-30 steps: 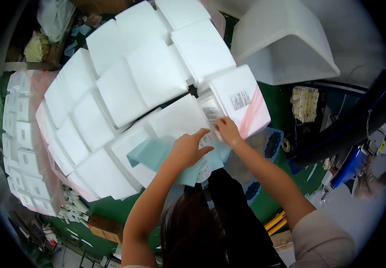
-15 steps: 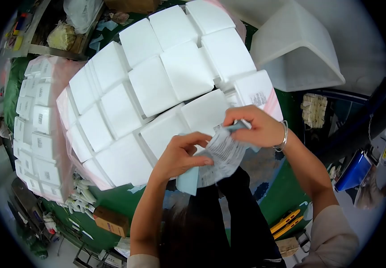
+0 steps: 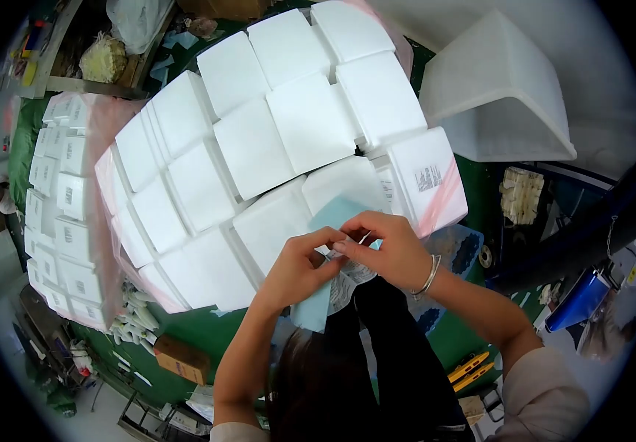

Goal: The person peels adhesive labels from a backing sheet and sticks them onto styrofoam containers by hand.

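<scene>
Both hands meet over the near edge of a stack of white boxes (image 3: 250, 147). My left hand (image 3: 301, 267) is closed, its fingers pinching a light blue sheet (image 3: 312, 308) and the printed label sheet beside it. My right hand (image 3: 385, 249) is closed too, fingertips pressed against the left ones at the printed sheet (image 3: 341, 289). Part of the blue sheet spreads over a box behind the hands. What lies between the fingertips is mostly hidden. At the stack's right end, a box with a printed label (image 3: 428, 179) carries pink film.
A large white bin (image 3: 506, 81) lies on its side at the upper right. Another wrapped stack (image 3: 75, 199) is at the left. Yellow-handled tools (image 3: 469, 372) and a brown carton (image 3: 181, 359) lie on the green floor. A person is partly visible at the far left.
My right hand first moved to the label sheet and lifted it; now it has come left against my left hand. The printed sheet has lowered, and the blue sheet shows behind the hands.
</scene>
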A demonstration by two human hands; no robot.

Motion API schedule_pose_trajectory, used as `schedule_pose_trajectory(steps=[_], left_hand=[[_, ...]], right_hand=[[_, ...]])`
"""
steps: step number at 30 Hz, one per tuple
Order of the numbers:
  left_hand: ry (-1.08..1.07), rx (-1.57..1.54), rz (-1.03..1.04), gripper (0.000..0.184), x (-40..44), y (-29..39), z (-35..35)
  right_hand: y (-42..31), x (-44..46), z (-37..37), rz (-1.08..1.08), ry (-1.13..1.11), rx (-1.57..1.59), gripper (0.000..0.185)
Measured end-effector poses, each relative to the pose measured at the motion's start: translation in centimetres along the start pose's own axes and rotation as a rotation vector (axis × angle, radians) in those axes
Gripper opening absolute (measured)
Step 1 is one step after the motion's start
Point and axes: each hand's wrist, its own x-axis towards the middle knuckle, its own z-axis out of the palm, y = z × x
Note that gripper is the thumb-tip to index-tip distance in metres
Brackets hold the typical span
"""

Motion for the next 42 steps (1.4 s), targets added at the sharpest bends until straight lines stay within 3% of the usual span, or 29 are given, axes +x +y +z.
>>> schedule_pose_trajectory(steps=[2, 6, 8, 12, 14, 19, 21, 24, 27, 29, 31, 33, 34, 36, 37, 39, 40, 42], left_hand=[[-0.105, 0.056, -0.053, 0.023, 0.9, 0.6, -0.3], [-0.13, 0.059, -0.069, 0.027, 3.1, -0.2, -0.4], [-0.105, 0.05, -0.086, 0.029, 4.3, -1.5, -0.4], [-0.086, 0.085, -0.128, 0.03, 6.2, -4.1, 0.0], [-0.087, -0.077, -0.11, 0.03, 7.2, -4.8, 0.7], [-0.127, -0.01, -0.151, 0.028, 8.5, -4.1, 0.2], [-0.139, -0.015, -0.156, 0.028, 8.5, -4.6, -0.4], [-0.089, -0.066, -0.2, 0.025, 8.6, -5.7, -1.3], [0.16, -0.342, -0.211, 0.026, 7.9, -8.5, -2.9], [0.232, -0.39, -0.233, 0.024, 6.3, -9.3, -4.2], [0.341, -0.441, -0.271, 0.022, 4.2, -10.4, -5.4], [0.387, -0.428, -0.303, 0.021, 2.4, -11.0, -5.9], [0.38, -0.43, -0.298, 0.021, 1.9, -11.4, -5.8], [0.366, -0.45, -0.318, 0.02, 0.9, -12.4, -5.9], [0.36, -0.473, -0.312, 0.02, 0.7, -13.0, -5.7], [0.35, -0.485, -0.319, 0.02, 0.5, -14.1, -5.6], [0.342, -0.499, -0.326, 0.02, 0.5, -14.6, -5.5], [0.338, -0.529, -0.34, 0.02, 0.1, -15.0, -5.3]], right_hand=[[0.5, 1.1, -1.0, 0.233, -0.1, 0.209, 0.023], [4.3, 3.7, -3.9, 0.295, -0.223, 0.369, 0.024], [6.8, 4.9, -5.4, 0.443, -0.387, 0.439, 0.024], [10.0, 5.7, -5.4, 0.385, -0.283, 0.472, 0.018], [10.0, 5.4, -4.7, 0.359, -0.314, 0.457, 0.022], [10.5, 6.4, -5.8, 0.331, -0.346, 0.313, 0.026], [11.1, 6.9, -6.5, 0.431, -0.364, 0.525, 0.025], [12.0, 7.7, -7.1, 0.491, -0.365, 0.603, 0.023], [16.5, 9.5, -8.8, 0.617, -0.221, 0.653, 0.019], [19.1, 12.0, -12.4, 0.633, 0.084, 0.603, 0.022], [20.2, 14.9, -16.6, 0.438, 0.48, 0.245, 0.018], [20.3, 17.3, -18.9, 0.11, 0.931, -0.387, 0.014], [20.1, 18.3, -19.0, 0.108, 0.937, -0.393, 0.014], [20.2, 19.9, -18.0, -0.304, 1.037, -0.985, 0.008], [21.0, 20.2, -16.4, -0.087, 0.83, -1.125, 0.008], [25.6, 21.3, -11.9, 0.004, 0.558, -1.243, 0.007], [27.1, 20.9, -9.1, 0.023, 0.473, -1.228, 0.012], [26.4, 19.6, -4.8, -0.111, 0.51, -1.198, 0.032]])
